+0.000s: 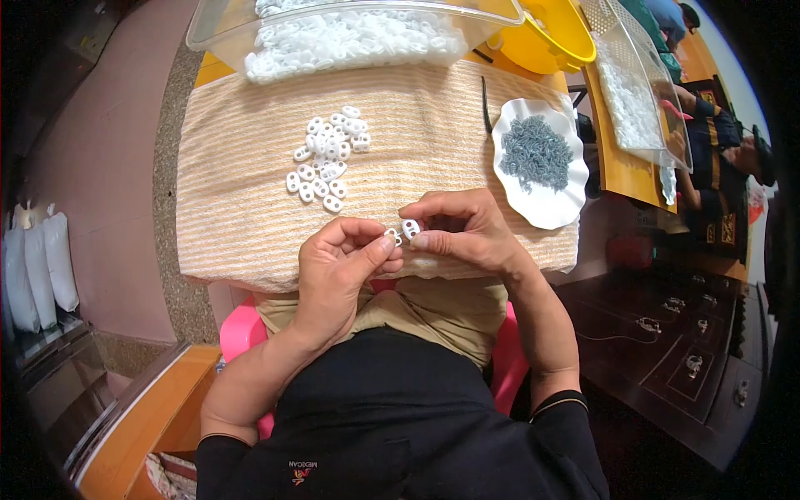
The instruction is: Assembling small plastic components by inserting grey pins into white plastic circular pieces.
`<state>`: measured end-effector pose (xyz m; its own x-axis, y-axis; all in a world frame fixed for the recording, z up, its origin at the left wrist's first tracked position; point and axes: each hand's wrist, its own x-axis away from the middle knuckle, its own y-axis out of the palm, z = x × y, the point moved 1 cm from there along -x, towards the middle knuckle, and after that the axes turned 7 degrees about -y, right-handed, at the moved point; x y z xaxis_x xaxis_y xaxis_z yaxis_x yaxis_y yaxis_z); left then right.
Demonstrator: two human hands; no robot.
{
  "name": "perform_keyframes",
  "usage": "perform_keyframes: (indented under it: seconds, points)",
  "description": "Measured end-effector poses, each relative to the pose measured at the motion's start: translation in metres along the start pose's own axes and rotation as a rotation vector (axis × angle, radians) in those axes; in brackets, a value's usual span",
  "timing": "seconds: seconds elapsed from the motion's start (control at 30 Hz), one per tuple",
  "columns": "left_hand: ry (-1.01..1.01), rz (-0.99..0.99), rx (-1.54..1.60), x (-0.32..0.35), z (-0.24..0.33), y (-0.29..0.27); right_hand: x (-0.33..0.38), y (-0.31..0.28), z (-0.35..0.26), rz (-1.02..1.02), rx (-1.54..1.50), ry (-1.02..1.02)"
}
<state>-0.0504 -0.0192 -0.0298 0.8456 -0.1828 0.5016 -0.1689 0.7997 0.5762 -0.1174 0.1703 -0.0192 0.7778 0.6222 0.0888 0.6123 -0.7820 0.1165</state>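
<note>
Striped beige towelling covers the work table (250,225), and every place below is told from this cloth. At its near edge the right hand (467,233) pinches a small white plastic two-hole piece (411,227) between thumb and forefinger, while the left hand (342,262) pinches a tiny part (391,236), too small to identify, against it. Doing this well seems to call for steady fingertips held close above the cloth, so a dropped part lands softly. Mid-cloth lies a loose heap of white pieces (327,158); at the right edge sits a white scalloped dish of small grey parts (537,154), with black tweezers (485,104) beside it. Beyond the far edge stand a clear bin of white pieces (350,33) and a yellow bowl (558,37). Nothing blocks the hands.
</note>
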Motion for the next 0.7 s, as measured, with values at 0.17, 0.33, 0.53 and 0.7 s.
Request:
perform_keyframes:
  seconds: [0.17,0.33,0.53,0.7]
  points:
    - [-0.004,-0.004,0.003,-0.0004,-0.0003,-0.0003,-0.0005,-0.0003,0.0003,-0.025,0.034,-0.036]
    - [-0.007,-0.012,-0.004,-0.0001,0.0009,0.0008,-0.0009,0.0007,-0.0011,-0.019,0.048,-0.055]
    - [0.000,-0.023,0.000,0.0004,-0.0003,0.0003,-0.0014,0.0041,-0.0024,-0.026,0.092,-0.096]
    - [-0.010,-0.025,-0.008,0.0009,-0.0009,-0.0002,-0.0016,0.0047,-0.0041,-0.038,0.097,-0.097]
